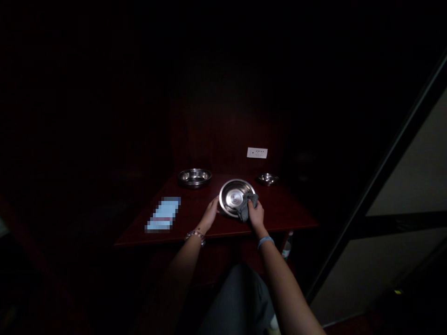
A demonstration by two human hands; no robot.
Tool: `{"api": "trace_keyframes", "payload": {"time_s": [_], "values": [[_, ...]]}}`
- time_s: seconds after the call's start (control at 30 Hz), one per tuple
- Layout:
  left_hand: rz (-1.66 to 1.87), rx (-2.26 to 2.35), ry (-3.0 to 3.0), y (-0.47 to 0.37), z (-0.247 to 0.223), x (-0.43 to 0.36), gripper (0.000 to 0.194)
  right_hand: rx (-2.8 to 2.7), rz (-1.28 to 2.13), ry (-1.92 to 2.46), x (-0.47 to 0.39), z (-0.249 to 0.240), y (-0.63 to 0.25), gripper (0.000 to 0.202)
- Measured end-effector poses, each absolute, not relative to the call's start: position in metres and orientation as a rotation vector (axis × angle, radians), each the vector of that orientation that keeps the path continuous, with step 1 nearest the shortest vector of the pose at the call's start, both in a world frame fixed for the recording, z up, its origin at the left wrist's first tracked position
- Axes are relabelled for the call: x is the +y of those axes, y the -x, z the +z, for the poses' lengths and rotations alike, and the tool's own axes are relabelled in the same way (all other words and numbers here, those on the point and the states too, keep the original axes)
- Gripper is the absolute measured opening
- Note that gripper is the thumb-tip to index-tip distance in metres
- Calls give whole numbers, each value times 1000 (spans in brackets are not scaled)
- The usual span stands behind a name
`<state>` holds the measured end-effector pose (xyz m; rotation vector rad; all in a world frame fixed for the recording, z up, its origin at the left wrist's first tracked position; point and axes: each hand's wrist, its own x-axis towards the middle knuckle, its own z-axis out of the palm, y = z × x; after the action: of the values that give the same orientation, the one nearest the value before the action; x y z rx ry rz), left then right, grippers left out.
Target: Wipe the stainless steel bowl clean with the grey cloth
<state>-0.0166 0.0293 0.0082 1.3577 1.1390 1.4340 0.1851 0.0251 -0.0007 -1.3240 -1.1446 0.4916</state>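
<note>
Metal bowl (234, 197) is gripped by the left hand (210, 215); the right hand (257, 215) clasps one grey cloth (243, 212) against it; two other bowls (194, 177) (267, 179) stand beyond.

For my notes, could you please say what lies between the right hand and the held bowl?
In the head view, a gray cloth lies between the right hand and the held bowl.

Landmark: steel bowl (234, 198). Passage lies over bare tabletop (288, 209) to its right, beyond the right hand (257, 215). Obstacles: left hand (211, 213), against its left side; wide basin (194, 183), behind-left; small dish (268, 181), behind-right; blurred pale panel (163, 214), to its left.
</note>
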Motion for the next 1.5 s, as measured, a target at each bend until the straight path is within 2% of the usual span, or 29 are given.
{"api": "trace_keyframes", "payload": {"time_s": [1.03,1.5], "values": [[1452,1153,-1367,17,9,27,60,-1144,497,1297,26,-2,-185,36],[1470,1151,-1379,17,8,29,53,-1122,507,1276,28,-5,-185,35]]}}
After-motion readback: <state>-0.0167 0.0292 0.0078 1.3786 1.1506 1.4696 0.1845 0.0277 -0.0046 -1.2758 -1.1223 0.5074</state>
